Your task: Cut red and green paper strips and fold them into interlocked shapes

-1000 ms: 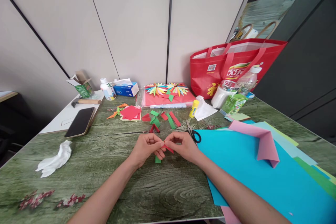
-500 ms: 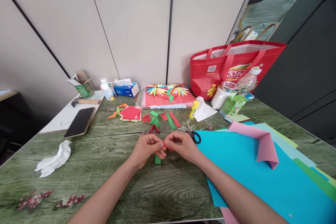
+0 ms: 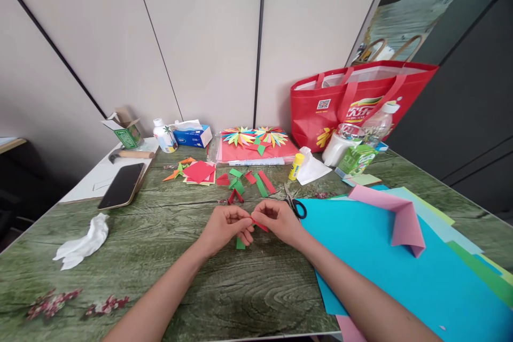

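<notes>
My left hand [image 3: 224, 227] and my right hand [image 3: 280, 220] meet at the middle of the green wood-grain table [image 3: 160, 256]. Both pinch a small folded red paper piece [image 3: 258, 225] between thumbs and fingertips. A green paper strip [image 3: 240, 244] pokes out under my left hand's fingers. Just right of my right hand lie scissors [image 3: 294, 202] with dark handles.
Large coloured sheets, a blue sheet [image 3: 380, 267] with a pink folded sheet [image 3: 401, 216] on top, cover the right side. Red and green scraps [image 3: 248, 180], a glue stick [image 3: 296, 166], paper stars [image 3: 254, 137], a red bag [image 3: 352, 101], a phone [image 3: 122, 186] and a crumpled tissue [image 3: 82, 243] surround them.
Both hands stay in place at the table's middle. The fingers have shifted slightly on the red piece, which now sits a little flatter between them.
</notes>
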`<state>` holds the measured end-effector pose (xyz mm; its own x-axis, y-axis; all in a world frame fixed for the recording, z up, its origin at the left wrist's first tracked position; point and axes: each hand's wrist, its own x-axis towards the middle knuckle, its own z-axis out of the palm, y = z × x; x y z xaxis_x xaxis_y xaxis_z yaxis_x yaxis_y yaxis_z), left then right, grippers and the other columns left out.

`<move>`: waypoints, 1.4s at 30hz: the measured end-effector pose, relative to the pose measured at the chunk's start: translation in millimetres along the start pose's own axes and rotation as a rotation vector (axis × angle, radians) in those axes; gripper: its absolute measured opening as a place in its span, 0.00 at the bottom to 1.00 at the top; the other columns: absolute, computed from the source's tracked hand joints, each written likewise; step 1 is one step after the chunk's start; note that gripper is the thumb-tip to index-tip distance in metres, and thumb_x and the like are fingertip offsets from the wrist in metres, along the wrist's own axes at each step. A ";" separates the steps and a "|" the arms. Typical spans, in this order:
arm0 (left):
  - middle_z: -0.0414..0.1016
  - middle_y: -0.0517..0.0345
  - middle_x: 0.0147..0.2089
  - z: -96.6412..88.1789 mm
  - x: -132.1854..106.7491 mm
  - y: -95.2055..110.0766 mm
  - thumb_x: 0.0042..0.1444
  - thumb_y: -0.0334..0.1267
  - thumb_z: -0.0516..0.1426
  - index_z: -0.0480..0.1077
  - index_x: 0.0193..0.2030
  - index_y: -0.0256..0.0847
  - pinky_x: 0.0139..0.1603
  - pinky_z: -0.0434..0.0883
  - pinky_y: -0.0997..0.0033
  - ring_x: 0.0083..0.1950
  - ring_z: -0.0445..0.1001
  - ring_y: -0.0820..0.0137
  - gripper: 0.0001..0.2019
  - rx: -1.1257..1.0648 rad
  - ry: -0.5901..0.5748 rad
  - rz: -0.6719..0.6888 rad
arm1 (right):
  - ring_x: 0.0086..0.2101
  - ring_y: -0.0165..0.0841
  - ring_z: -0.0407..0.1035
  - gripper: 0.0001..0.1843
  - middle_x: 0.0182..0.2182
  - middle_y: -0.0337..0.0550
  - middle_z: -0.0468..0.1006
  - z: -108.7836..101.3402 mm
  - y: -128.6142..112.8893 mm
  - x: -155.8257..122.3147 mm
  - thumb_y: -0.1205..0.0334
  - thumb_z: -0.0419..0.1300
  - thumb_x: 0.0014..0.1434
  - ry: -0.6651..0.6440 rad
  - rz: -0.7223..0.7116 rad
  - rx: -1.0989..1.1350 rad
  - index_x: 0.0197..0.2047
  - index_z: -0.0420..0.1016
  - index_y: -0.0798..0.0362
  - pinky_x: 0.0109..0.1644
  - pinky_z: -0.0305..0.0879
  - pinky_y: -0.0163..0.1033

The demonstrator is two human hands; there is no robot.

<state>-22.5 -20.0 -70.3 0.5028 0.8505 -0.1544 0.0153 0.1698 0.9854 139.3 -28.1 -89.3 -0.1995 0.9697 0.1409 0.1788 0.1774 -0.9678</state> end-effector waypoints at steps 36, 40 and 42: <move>0.66 0.64 0.18 2.6 1.5 -7.2 0.52 0.44 0.54 0.62 0.24 0.37 0.19 0.64 0.78 0.17 0.66 0.77 0.13 0.238 0.097 0.185 | 0.27 0.30 0.70 0.09 0.25 0.38 0.74 5.0 3.6 -1.6 0.59 0.63 0.46 -0.031 0.028 0.217 0.30 0.70 0.55 0.33 0.66 0.36; 0.65 0.66 0.21 -5.4 7.3 -11.8 0.51 0.43 0.54 0.64 0.32 0.38 0.18 0.60 0.79 0.17 0.62 0.78 0.09 0.296 0.267 0.216 | 0.30 0.32 0.70 0.07 0.28 0.41 0.75 0.5 7.4 0.7 0.59 0.58 0.52 0.165 -0.099 -0.059 0.33 0.71 0.53 0.34 0.66 0.37; 0.62 0.67 0.19 -11.3 11.5 -15.5 0.52 0.44 0.53 0.65 0.33 0.39 0.19 0.57 0.78 0.17 0.59 0.78 0.10 0.405 0.364 0.243 | 0.31 0.33 0.70 0.07 0.30 0.43 0.75 -3.2 13.3 4.2 0.59 0.57 0.53 0.250 -0.138 -0.201 0.33 0.71 0.53 0.33 0.67 0.37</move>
<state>-26.8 -7.3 -88.1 0.2055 0.9694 0.1341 0.3013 -0.1931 0.9338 143.9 -21.1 -100.9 0.0028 0.9410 0.3385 0.3577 0.3152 -0.8790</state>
